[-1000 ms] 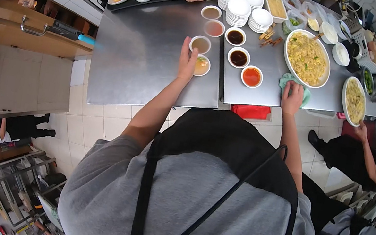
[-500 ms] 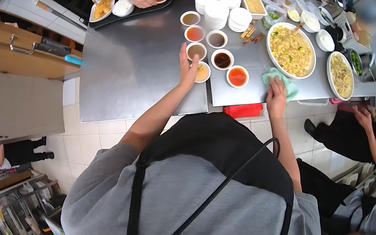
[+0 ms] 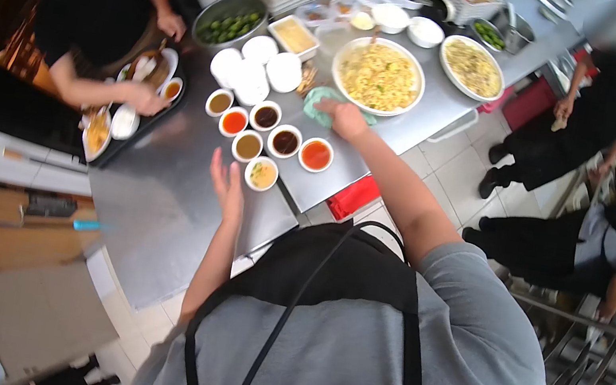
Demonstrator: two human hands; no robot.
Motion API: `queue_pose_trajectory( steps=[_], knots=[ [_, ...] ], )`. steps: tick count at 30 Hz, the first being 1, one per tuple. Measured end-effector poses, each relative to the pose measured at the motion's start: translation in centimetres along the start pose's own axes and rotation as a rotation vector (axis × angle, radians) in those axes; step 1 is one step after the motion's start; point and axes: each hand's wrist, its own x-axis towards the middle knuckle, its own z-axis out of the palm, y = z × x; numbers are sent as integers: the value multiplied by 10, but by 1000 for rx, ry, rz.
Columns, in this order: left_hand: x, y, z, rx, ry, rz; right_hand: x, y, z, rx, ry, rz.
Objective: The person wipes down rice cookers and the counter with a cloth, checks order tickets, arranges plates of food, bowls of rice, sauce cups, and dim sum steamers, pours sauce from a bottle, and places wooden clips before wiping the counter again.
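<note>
My right hand (image 3: 345, 120) presses a pale green cloth (image 3: 318, 107) against the metal counter, its fingers bent over the cloth. Just beyond the cloth sits a large white oval dish of fried rice (image 3: 379, 76). My left hand (image 3: 228, 186) holds nothing; its fingers are apart, beside a small cup of pale yellow sauce (image 3: 261, 174) and a cup of olive-brown sauce (image 3: 248, 146). Several more sauce cups stand between my hands, among them a dark brown one (image 3: 285, 141) and an orange-red one (image 3: 316, 155).
Stacked white cups (image 3: 249, 82) stand behind the sauces, near a pot of green limes (image 3: 230, 25). A second rice dish (image 3: 473, 68) is at right. Across the counter, a person's hand (image 3: 147, 98) reaches over a black food tray (image 3: 117, 150). Two people stand at right.
The view has turned, so the counter now slants. My right hand and the cloth have moved from beside the fried rice's front edge to its left, nearer the stacked cups. My left hand stays open.
</note>
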Motion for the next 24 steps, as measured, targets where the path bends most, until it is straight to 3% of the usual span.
queue_pose_trajectory(
  steps=[5,11,13,16,20,24],
  knots=[
    [10,24,2,-100,11,54,-79,-4,-14,45,170,90],
    [2,74,53,-37,-110,261,-146,-4,-57,-34,124,220],
    [-10,88,78,36,-154,335,-159,11,-67,-30,142,216],
    [-32,103,123,128,-297,413,-182,31,-101,116,-137,601],
    [-57,96,204,150,-406,439,-220,94,-142,309,86,802],
    [-83,122,287,119,-540,366,-226,136,-201,552,151,774]
  ],
)
